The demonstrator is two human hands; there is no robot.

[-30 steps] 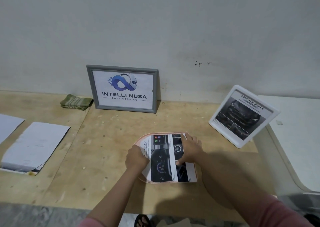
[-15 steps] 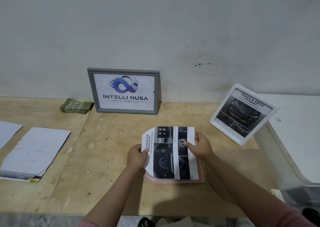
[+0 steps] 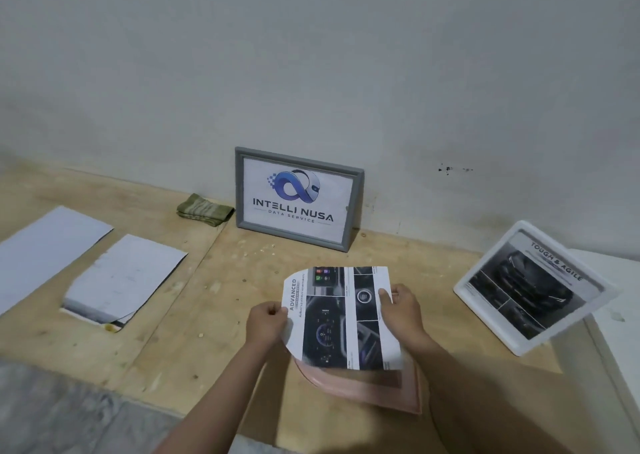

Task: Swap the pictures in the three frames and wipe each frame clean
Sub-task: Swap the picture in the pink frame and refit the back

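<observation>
Both hands hold the printed sheet (image 3: 341, 317) above the pink frame (image 3: 381, 389), which lies flat on the wooden table (image 3: 173, 349) at the near centre. Pinching the sheet's left edge between thumb and fingers is the left hand (image 3: 265, 325), while the right hand (image 3: 401, 306) is clamped on the right edge the same way. One corner of the sheet is cut round, apparently to suit the frame's curved end. By my reading, the step in hand is taking this picture out of, or fitting it to, the pink frame. To do it well, keep the paper taut between the two grips so it does not crease, and keep the rounded corner over the rounded end of the frame. At the far wall stands the grey frame (image 3: 298, 199), with a folded green cloth (image 3: 204, 209) just left of it, handy for wiping. Leaning at the right is the white frame (image 3: 533, 287), and two loose sheets (image 3: 128, 277) lie at the left
</observation>
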